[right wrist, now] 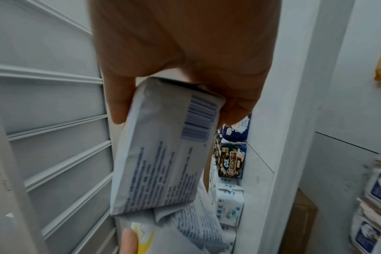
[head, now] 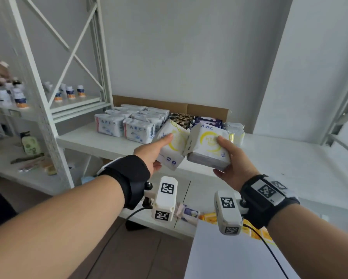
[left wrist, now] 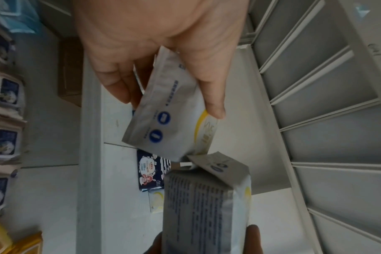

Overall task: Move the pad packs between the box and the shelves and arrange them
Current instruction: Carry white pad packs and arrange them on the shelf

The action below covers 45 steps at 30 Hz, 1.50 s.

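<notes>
My left hand grips a white pad pack with a yellow ring, thumb on its front; the left wrist view shows that same pack pinched between thumb and fingers. My right hand holds a second white and yellow pack, seen from behind with a barcode in the right wrist view. Both packs hang side by side, nearly touching, just above the front of the white shelf. Behind them stand rows of white ABC packs, dark packs and purple packs.
A cardboard sheet stands against the wall behind the packs. The shelf's right part is bare. A white metal upright borders the left, with small bottles beyond it. More packs and yellow items lie on the lower shelf.
</notes>
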Tool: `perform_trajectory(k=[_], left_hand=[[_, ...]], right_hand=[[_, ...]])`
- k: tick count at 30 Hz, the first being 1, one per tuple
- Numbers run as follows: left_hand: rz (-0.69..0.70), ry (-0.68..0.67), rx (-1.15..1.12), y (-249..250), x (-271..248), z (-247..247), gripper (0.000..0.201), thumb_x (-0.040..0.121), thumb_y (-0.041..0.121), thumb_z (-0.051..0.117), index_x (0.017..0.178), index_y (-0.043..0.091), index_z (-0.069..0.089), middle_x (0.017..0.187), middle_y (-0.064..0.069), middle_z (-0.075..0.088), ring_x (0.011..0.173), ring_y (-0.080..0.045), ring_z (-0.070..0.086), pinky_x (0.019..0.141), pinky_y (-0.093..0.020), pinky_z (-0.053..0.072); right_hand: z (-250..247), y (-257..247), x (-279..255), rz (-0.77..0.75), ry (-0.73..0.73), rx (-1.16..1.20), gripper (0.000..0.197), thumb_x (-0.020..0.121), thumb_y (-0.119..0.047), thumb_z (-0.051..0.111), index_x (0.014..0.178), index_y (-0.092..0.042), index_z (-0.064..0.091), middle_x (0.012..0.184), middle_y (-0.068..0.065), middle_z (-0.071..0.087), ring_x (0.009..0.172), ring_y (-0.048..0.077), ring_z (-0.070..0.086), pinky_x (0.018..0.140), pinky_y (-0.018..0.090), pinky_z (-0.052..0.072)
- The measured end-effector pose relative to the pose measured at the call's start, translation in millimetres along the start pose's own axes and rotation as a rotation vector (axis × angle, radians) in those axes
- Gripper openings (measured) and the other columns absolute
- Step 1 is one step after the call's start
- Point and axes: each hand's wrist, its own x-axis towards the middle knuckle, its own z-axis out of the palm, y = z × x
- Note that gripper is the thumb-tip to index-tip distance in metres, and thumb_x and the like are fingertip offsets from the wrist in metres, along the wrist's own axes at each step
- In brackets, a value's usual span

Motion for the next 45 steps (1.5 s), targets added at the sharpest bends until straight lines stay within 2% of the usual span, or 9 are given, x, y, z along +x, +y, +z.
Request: perform_trajectory(k=[7, 11, 15, 23, 30, 33, 38, 40, 45], left_hand=[[0.051, -0.045, 0.059, 42, 66, 15, 0.064, 0.065, 0.047, 0.080, 0.115, 0.013, 0.058, 0.098, -0.005, 0.067, 0.080, -0.015, 0.062, 0.056, -0.023, 0.046], [0.080, -0.103, 0.122, 61, 107, 33, 0.064, 0.065, 0.048, 0.079, 0.114, 0.012, 0.060, 0.110, -0.008, 0.068, 0.084, -0.017, 0.063, 0.058, -0.025, 0.050], [0.116, -0.173, 0.204, 75, 157, 53, 0.076, 0.064, 0.052, 0.078, 0.123, 0.009, 0.054, 0.115, -0.010, 0.064, 0.100, -0.023, 0.062, 0.084, -0.035, 0.055], [0.095, -0.501, 0.312, 100, 258, 88, 0.056, 0.068, 0.041, 0.080, 0.112, 0.013, 0.057, 0.105, -0.005, 0.065, 0.091, -0.017, 0.061, 0.078, -0.030, 0.052], [0.049, -0.652, 0.378, 109, 295, 120, 0.028, 0.070, 0.024, 0.079, 0.089, 0.013, 0.061, 0.091, -0.005, 0.062, 0.082, -0.017, 0.060, 0.070, -0.027, 0.054], [0.059, -0.706, 0.416, 110, 299, 145, 0.030, 0.069, 0.026, 0.080, 0.088, 0.012, 0.061, 0.094, -0.006, 0.063, 0.085, -0.019, 0.059, 0.080, -0.030, 0.053], [0.078, -0.782, 0.461, 113, 299, 195, 0.025, 0.072, 0.027, 0.078, 0.081, 0.013, 0.058, 0.082, -0.002, 0.059, 0.072, -0.013, 0.053, 0.052, -0.024, 0.045], [0.120, -0.798, 0.488, 111, 301, 219, 0.039, 0.070, 0.028, 0.080, 0.100, 0.011, 0.062, 0.089, -0.005, 0.064, 0.071, -0.017, 0.057, 0.041, -0.020, 0.045], [0.322, -0.734, 0.551, 102, 313, 287, 0.085, 0.055, 0.032, 0.087, 0.129, 0.014, 0.050, 0.115, -0.003, 0.062, 0.100, -0.025, 0.062, 0.089, -0.038, 0.052]], right_hand=[[10, -24, 63, -0.026, 0.049, 0.001, 0.020, 0.076, -0.044, 0.069, 0.089, -0.030, 0.066, 0.082, -0.012, 0.074, 0.083, 0.011, 0.063, 0.080, 0.030, 0.040], [10, -34, 93, -0.054, 0.094, 0.010, 0.025, 0.075, -0.043, 0.070, 0.096, -0.031, 0.066, 0.094, -0.010, 0.073, 0.087, 0.011, 0.063, 0.081, 0.030, 0.040], [7, -36, 122, -0.083, 0.172, 0.008, 0.040, 0.076, -0.040, 0.072, 0.112, -0.027, 0.063, 0.100, -0.006, 0.071, 0.085, 0.011, 0.063, 0.077, 0.027, 0.043], [15, -51, 172, -0.196, 0.399, -0.042, 0.060, 0.059, -0.033, 0.077, 0.112, -0.012, 0.060, 0.102, 0.004, 0.069, 0.085, 0.014, 0.064, 0.073, 0.025, 0.050], [12, -57, 187, -0.235, 0.517, -0.054, 0.018, 0.077, -0.016, 0.068, 0.095, -0.013, 0.066, 0.090, 0.002, 0.072, 0.084, 0.017, 0.065, 0.087, 0.029, 0.050], [0, -65, 184, -0.250, 0.555, -0.060, 0.017, 0.078, -0.011, 0.066, 0.096, -0.011, 0.067, 0.086, 0.001, 0.075, 0.079, 0.015, 0.071, 0.075, 0.026, 0.059], [-34, -78, 188, -0.257, 0.627, -0.066, 0.036, 0.074, 0.002, 0.065, 0.110, -0.006, 0.065, 0.102, 0.010, 0.072, 0.087, 0.021, 0.071, 0.066, 0.025, 0.057], [-54, -79, 193, -0.256, 0.678, -0.065, 0.047, 0.075, 0.013, 0.058, 0.119, -0.001, 0.060, 0.112, 0.016, 0.068, 0.095, 0.027, 0.069, 0.072, 0.031, 0.058], [-119, -75, 211, -0.213, 0.830, -0.089, 0.054, 0.068, 0.023, 0.047, 0.117, 0.001, 0.049, 0.126, 0.030, 0.056, 0.116, 0.047, 0.053, 0.099, 0.058, 0.043]])
